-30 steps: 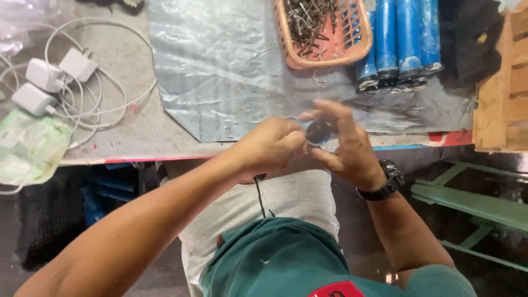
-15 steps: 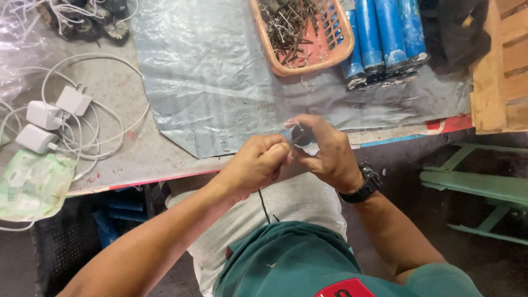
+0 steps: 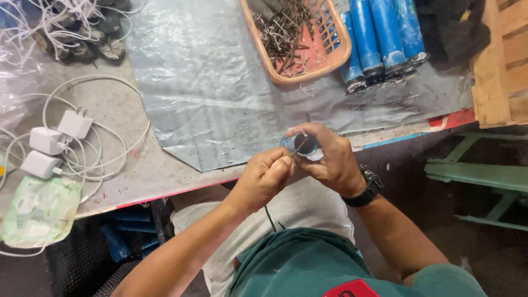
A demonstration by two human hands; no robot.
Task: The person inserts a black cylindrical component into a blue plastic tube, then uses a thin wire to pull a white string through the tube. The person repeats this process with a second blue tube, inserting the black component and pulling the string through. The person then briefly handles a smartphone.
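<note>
My right hand (image 3: 330, 160) grips a blue cylinder (image 3: 300, 144) end-on at the table's front edge, its dark round end facing up. My left hand (image 3: 265, 177) pinches a thin metal strip (image 3: 300, 147) whose tip lies across that end. Both hands touch over my lap. A black watch (image 3: 367, 188) sits on my right wrist.
An orange basket (image 3: 324, 60) of dark metal strips stands at the back, with several blue cylinders (image 3: 379, 38) beside it on a grey plastic sheet (image 3: 203, 93). White chargers (image 3: 55, 140) with cables and a green packet (image 3: 38, 212) lie left. A wooden crate (image 3: 503, 60) is at right.
The view has shifted so the table appears lower and closer. My hands have stayed together on the cylinder, the left now holding the strip against its end.
</note>
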